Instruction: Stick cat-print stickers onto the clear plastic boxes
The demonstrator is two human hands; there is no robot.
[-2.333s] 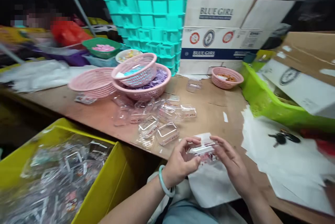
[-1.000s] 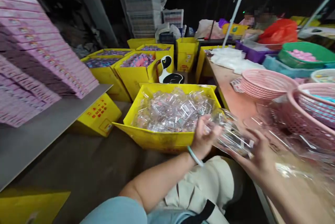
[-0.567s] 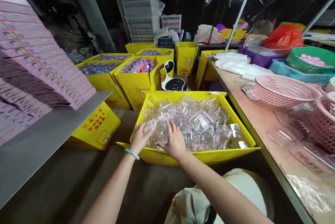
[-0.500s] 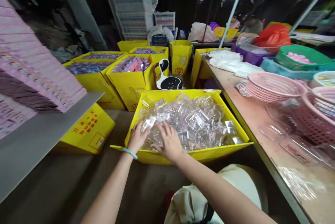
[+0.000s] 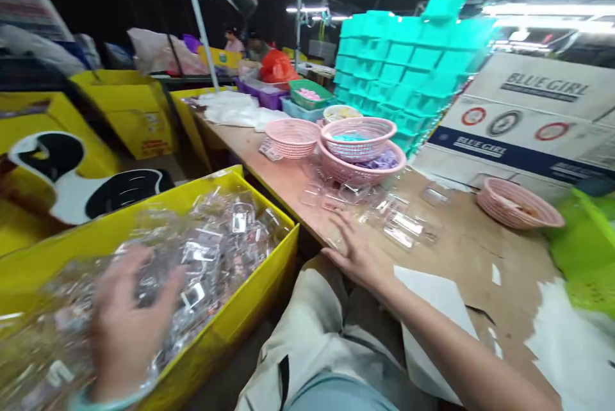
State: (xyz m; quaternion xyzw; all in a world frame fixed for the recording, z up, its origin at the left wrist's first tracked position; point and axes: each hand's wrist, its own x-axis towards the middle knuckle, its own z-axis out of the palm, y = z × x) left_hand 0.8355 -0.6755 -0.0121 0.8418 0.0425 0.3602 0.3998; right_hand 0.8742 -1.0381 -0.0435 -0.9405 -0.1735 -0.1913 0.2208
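Observation:
My left hand (image 5: 129, 321), blurred by motion, is over the yellow box (image 5: 250, 270), its thumb and fingers apart. Beneath it lies a heap of clear plastic packages (image 5: 202, 251) that fills the box; I see nothing held in that hand. My right hand (image 5: 355, 254) is at the near edge of the brown worktable (image 5: 461, 264), fingers spread and holding nothing visible. Just beyond its fingertips lie several clear plastic shells (image 5: 403, 225). A pale green bangle (image 5: 110, 398) circles my left wrist.
Pink baskets (image 5: 355, 171) stand farther back on the table, another pink basket (image 5: 519, 203) to the right. Stacked turquoise bins (image 5: 394, 65) and white cartons (image 5: 519, 123) rise behind. A black-and-white chair (image 5: 125, 193) stands beyond the box. Two people are in the background.
The view has swung right toward the worktable. My right hand has left the box and moved to the table's edge. My left hand remains over the box, now away from the package it was touching.

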